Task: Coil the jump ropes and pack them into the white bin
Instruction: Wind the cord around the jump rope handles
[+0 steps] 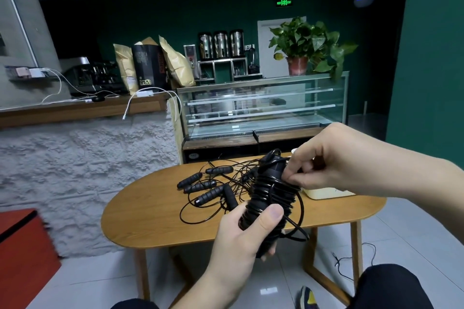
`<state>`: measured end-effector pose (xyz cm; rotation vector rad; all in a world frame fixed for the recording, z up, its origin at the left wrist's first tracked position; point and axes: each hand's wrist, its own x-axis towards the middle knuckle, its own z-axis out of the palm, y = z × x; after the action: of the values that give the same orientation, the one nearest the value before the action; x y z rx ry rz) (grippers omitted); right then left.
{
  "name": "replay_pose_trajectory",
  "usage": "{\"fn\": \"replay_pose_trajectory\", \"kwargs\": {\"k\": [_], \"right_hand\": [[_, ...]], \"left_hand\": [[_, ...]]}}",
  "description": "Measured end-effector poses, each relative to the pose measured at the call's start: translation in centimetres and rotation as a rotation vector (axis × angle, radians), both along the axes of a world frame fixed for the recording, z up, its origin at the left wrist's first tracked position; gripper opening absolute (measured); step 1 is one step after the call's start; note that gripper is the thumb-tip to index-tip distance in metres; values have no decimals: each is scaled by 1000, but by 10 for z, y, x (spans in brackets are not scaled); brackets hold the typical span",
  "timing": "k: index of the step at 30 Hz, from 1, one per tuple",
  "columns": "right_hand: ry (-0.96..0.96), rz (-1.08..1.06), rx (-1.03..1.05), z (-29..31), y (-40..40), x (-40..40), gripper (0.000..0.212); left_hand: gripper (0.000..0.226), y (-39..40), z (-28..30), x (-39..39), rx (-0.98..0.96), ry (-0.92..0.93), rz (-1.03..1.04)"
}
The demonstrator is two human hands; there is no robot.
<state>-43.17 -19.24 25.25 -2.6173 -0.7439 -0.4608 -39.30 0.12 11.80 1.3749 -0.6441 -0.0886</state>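
Now your left hand [247, 227] is gripping the black cord-wrapped jump-rope handles [270, 198] — your right hand [326, 162] is pinching the thin cord; keep wraps snug.

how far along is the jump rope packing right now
Done: nothing visibly packed; the white bin is mostly hidden behind the right hand, so its contents can't be seen.
In hand: the left hand grips one rope's handles with cord wound round them, while the right hand pinches the cord.
Left: several loose ropes lie tangled on the wooden table, uncoiled.
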Motion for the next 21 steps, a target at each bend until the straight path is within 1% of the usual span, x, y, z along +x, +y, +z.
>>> {"fn": "replay_pose_trajectory", "kwargs": {"k": [10, 14, 19, 21], "right_hand": [[206, -58, 115, 4, 4, 2, 4], [235, -71, 142, 1, 4, 6, 5], [264, -59, 164, -2, 5, 7, 5], [268, -63, 167, -5, 5, 8, 7]], "left_hand": [[50, -1, 1, 5, 33, -30, 44], [54, -1, 2, 8, 39, -33, 54], [46, -2, 1, 8, 64, -50, 62], [50, -3, 0, 8, 67, -47, 71]]}}
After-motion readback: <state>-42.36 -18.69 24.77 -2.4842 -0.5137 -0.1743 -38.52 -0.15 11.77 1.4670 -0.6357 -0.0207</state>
